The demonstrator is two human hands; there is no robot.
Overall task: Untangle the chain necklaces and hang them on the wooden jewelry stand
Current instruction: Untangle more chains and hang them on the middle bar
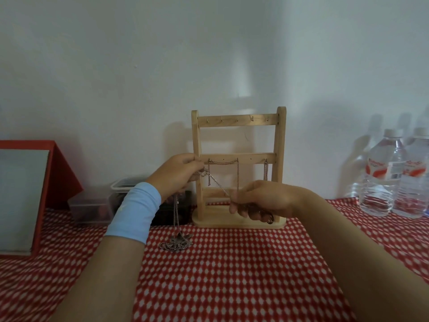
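Observation:
The wooden jewelry stand [239, 168] is upright against the wall, with hooks on its top and middle bars. One chain [223, 162] drapes between two middle-bar hooks, another chain [266, 173] hangs at the right. My left hand [180, 174] pinches a silver chain necklace [218, 185] by the stand's left post. That chain runs taut down to my right hand [260, 199], which pinches it in front of the lower bar. A strand drops from my left hand to a leaf-shaped pendant [177, 241] lying on the cloth.
A red-and-white patterned cloth [232, 275] covers the table. Clear plastic boxes [97, 205] sit left of the stand, beside a red-framed board [23, 196]. Water bottles [385, 177] stand at the right against the wall.

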